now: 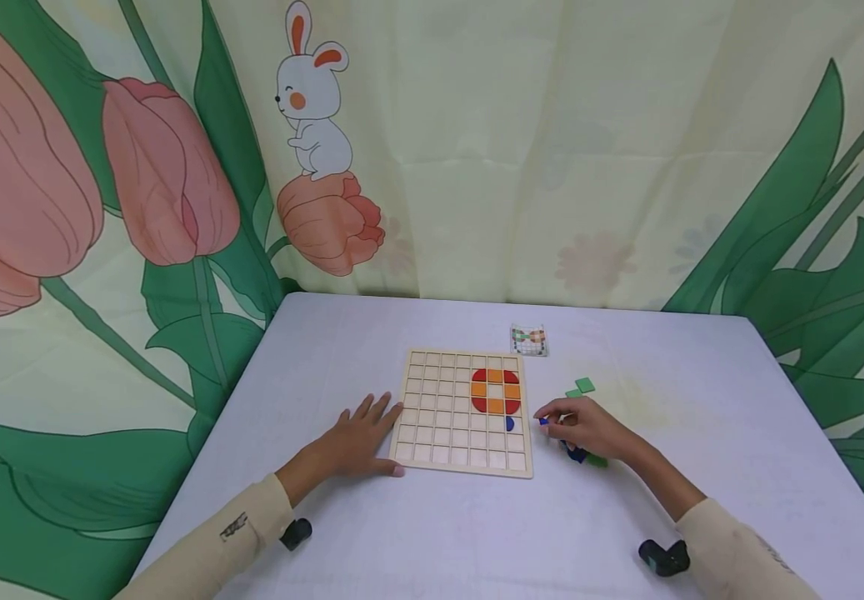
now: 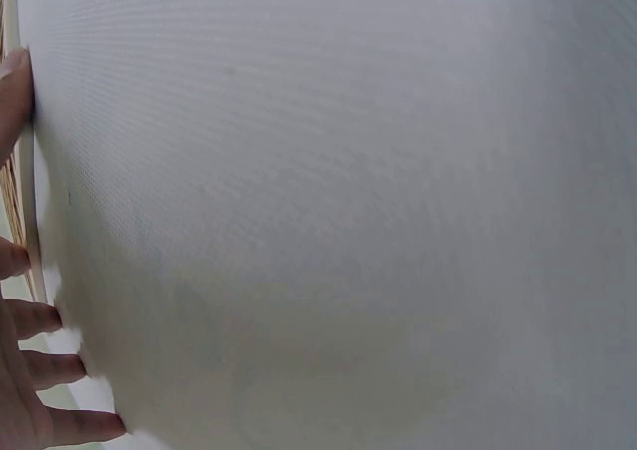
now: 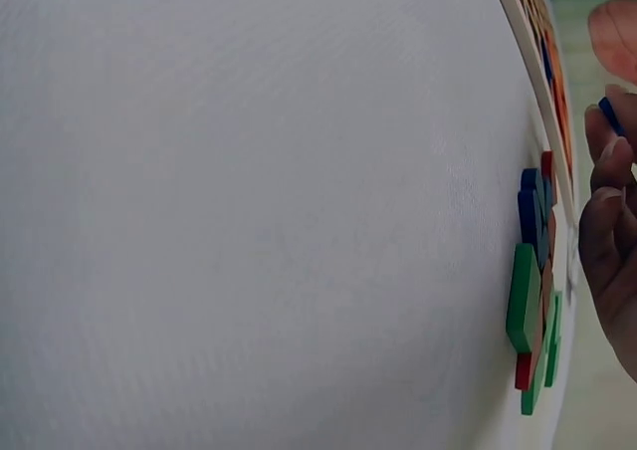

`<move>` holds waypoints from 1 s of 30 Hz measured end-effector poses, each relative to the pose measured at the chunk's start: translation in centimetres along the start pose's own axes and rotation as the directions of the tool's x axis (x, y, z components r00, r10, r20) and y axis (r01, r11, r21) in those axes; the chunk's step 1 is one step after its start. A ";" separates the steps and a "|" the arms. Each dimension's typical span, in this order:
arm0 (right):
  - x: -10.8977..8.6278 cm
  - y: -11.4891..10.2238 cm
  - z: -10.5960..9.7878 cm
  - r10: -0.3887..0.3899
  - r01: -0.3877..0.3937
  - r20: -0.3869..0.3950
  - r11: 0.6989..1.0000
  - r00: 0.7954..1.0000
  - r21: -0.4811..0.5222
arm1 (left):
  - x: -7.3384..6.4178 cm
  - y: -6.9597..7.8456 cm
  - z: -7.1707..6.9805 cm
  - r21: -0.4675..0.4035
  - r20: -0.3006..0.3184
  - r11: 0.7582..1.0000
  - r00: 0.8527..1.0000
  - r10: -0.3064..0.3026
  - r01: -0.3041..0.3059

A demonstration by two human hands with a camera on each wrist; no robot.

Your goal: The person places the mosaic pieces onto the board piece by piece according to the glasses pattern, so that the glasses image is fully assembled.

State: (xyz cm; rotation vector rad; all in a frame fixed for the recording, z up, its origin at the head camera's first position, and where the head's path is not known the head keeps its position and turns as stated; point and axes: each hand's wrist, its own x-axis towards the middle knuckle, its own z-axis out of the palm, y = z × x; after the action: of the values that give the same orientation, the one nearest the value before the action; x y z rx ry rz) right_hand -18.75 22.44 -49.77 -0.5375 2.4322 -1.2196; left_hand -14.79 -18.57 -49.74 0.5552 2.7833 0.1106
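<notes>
Some loose pieces half-hidden by right grip, pinching blue piece; left grip spread, touching board.

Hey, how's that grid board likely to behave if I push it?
The grid board would probably slide rather than tip, since it lies flat and wide on the white tabletop. It looks stiff, with straight edges, so it should move as one.

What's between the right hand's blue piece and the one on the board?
In the head view: a strip of white tablecloth, the grid board's right rim, then bare grid beside the blue half-round tile.
</notes>
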 end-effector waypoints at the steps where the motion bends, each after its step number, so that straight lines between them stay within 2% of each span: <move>1: 0.1 -0.1 0.2 0.008 -0.008 0.007 1.000 1.000 0.009 | 0.0 0.0 0.0 0.002 0.000 1.000 1.000 0.000 0.000; 5: 0.6 -0.3 0.9 0.028 -0.030 0.042 0.999 0.999 0.043 | 0.1 -0.1 0.1 0.004 -0.006 1.000 1.000 0.003 -0.003; 15: 1.3 -0.8 2.4 -0.013 0.009 0.108 0.999 0.994 0.041 | 0.2 -0.2 0.3 0.003 -0.008 1.000 1.000 0.007 -0.007; 25: 1.7 -1.3 3.2 -0.103 0.111 0.096 0.991 0.990 -0.080 | 0.3 -0.2 0.4 0.017 -0.012 1.000 1.000 0.007 -0.006; 30: 1.9 -1.4 3.4 -0.126 0.138 0.103 0.983 0.987 -0.122 | 0.2 -0.1 0.2 0.016 -0.009 1.000 1.000 0.002 -0.002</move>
State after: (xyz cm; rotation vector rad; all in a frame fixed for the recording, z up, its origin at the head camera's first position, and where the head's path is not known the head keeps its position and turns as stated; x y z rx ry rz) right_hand -18.57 18.44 -50.80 -0.7872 2.4387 -1.0657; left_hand -14.93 -18.56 -50.01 0.5633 2.7949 0.0911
